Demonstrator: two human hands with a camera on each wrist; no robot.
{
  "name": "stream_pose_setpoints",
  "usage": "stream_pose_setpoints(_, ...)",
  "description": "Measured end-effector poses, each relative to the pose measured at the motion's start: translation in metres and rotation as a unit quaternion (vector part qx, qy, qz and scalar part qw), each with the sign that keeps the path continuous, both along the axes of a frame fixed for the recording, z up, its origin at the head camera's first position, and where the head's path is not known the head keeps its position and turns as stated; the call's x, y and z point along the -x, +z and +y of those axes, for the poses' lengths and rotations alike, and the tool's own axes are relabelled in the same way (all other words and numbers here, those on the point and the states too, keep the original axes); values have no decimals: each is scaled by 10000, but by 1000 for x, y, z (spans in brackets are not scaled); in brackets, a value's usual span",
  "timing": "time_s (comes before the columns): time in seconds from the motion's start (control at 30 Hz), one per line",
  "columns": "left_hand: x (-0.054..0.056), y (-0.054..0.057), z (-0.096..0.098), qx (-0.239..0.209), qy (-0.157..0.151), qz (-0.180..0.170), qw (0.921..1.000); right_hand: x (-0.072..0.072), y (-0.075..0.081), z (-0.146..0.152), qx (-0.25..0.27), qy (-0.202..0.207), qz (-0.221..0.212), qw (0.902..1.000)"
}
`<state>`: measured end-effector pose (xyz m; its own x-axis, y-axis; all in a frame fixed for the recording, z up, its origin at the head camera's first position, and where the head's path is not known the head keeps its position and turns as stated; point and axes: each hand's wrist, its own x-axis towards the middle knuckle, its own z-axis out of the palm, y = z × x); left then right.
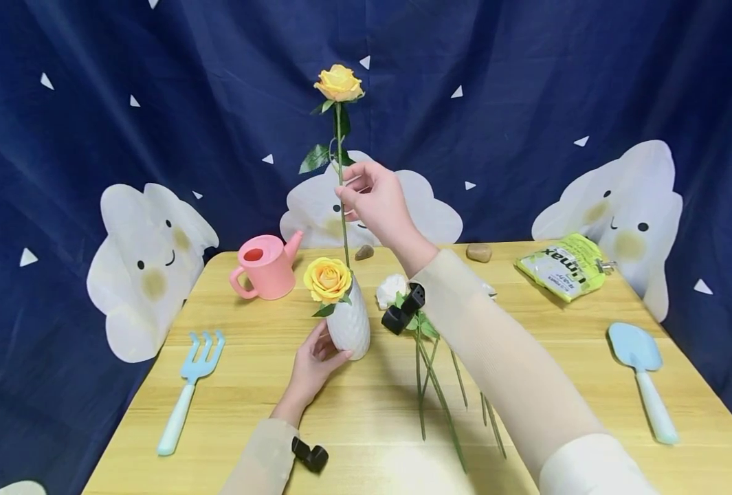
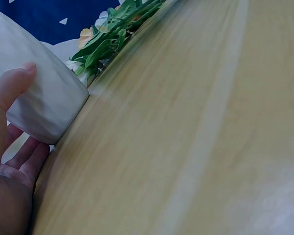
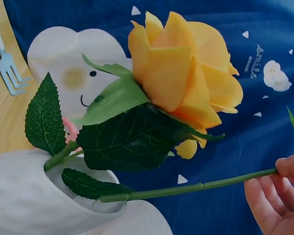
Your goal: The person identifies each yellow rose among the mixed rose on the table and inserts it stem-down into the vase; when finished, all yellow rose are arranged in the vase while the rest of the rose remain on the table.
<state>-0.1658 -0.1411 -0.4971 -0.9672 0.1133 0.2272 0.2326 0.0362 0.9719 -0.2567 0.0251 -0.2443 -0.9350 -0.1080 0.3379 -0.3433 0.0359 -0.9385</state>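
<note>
My right hand (image 1: 374,199) pinches the green stem of a long yellow rose (image 1: 339,84) between thumb and fingers, bloom uppermost. In the right wrist view, the lower end of the stem (image 3: 152,194) lies at the mouth of a white textured vase (image 3: 19,191); whether it is past the rim is hard to tell. Another yellow rose (image 1: 327,280) stands in the vase, its bloom leaning out over the rim. Low down, my left hand (image 1: 316,361) holds the vase, thumb on one side and fingers round the other, as the left wrist view also shows.
Several cut flowers, one a white rose (image 1: 393,291), lie right of the vase, partly behind my right arm. Around them are a pink watering can (image 1: 268,268), a blue hand fork (image 1: 197,364), a blue trowel (image 1: 638,350), a green bag (image 1: 563,268) and two stones (image 1: 479,252).
</note>
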Motion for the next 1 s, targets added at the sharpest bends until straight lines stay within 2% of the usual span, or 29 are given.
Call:
stream_pose_setpoints(0.17, 1, 0, 0, 55, 5, -15, 10000, -1, 2, -4, 115, -39, -97, 9999)
stream_pose_setpoints(0.33, 1, 0, 0, 36, 70, 9, 10000, -2, 1, -8, 203, 93, 37, 9997)
stream_pose_setpoints(0.57, 2, -1, -1, 123, 104, 65, 9999, -7, 4, -10, 444, 76, 579, 9973)
stream_pose_setpoints(0.67, 2, -1, 0, 111, 93, 95, 9999, -8, 4, -12, 185, 181, 646, 9976)
stream_pose_setpoints(0.8, 1, -1, 0, 85, 34, 78, 9999, -9, -6, -13, -375, 405, 349, 9979)
stream_pose_setpoints(1.0, 1, -2, 0, 100, 40, 146, 9998, -8, -22, -10, -989, 612, 21, 9932)
